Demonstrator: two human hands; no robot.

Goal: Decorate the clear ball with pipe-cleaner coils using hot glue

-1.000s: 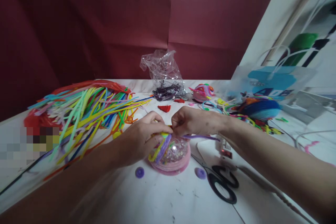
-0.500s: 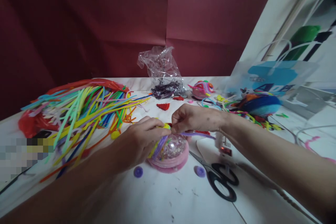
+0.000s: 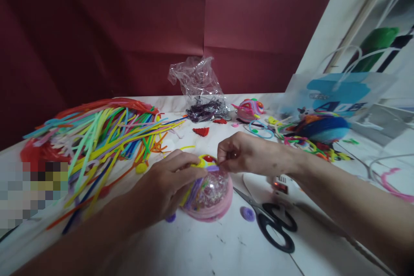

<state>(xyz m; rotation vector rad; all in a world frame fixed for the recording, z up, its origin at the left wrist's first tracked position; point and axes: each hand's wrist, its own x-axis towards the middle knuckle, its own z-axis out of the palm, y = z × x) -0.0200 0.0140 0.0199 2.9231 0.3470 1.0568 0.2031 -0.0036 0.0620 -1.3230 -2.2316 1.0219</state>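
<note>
A clear plastic ball [image 3: 215, 189] with glittery filling is partly wrapped in pipe cleaners, pink [image 3: 223, 209] around its lower side, yellow and purple on its left. My left hand [image 3: 171, 177] steadies it from the left, thumb and fingers closed on its upper edge. Across the top runs a purple pipe cleaner [image 3: 211, 168], whose right end meets the pinched fingers of my right hand [image 3: 239, 153]. A red and yellow eye-like piece [image 3: 207, 159] shows between the hands. Flat purple coils lie nearby, one [image 3: 247, 213] right of the ball, another [image 3: 171, 217] partly behind my left hand.
Black-handled scissors [image 3: 274, 224] lie to the right, beside a white device [image 3: 280, 185] with a red light. A heap of coloured pipe cleaners [image 3: 110, 138] covers the left. Farther back are a clear plastic bag [image 3: 200, 82], a decorated pink ball [image 3: 249, 110] and a blue one [image 3: 323, 129].
The ball has tilted towards me, showing the red and yellow piece. My right hand has shifted slightly right. The purple strand's loose length beyond it no longer shows.
</note>
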